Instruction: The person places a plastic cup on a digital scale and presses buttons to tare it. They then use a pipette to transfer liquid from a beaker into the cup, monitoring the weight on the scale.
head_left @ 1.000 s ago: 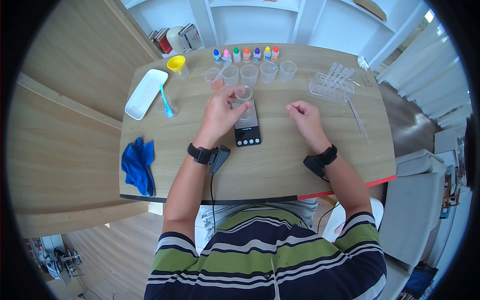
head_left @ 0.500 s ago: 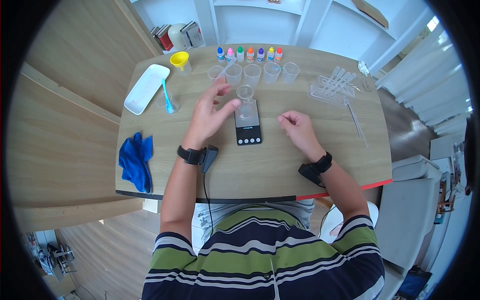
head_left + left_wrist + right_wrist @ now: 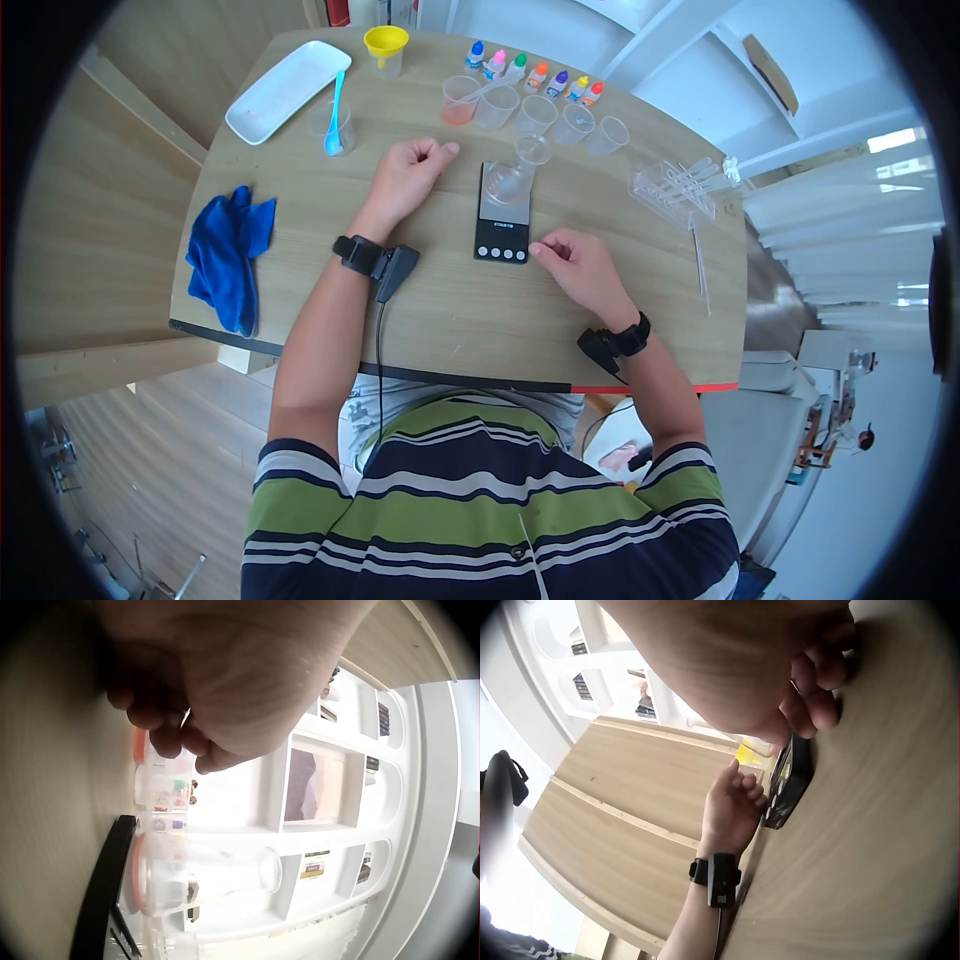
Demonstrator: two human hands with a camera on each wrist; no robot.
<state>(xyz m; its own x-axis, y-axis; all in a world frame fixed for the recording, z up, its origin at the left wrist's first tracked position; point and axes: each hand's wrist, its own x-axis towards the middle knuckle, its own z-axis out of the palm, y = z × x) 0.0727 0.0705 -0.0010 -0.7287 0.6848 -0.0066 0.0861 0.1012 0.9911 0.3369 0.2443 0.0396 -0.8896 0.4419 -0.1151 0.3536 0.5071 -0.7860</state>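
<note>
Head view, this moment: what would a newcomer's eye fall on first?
Probably the crumpled blue cloth at the left, and the row of colour-capped bottles at the far side. In the middle, a clear flask stands on a black scale, with the left hand and right hand on either side.

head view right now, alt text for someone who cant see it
A clear flask stands on a black scale on a wooden table, between a person's loosely curled left hand and right hand. Behind it are rows of plastic cups and small bottles with coloured caps.
</note>
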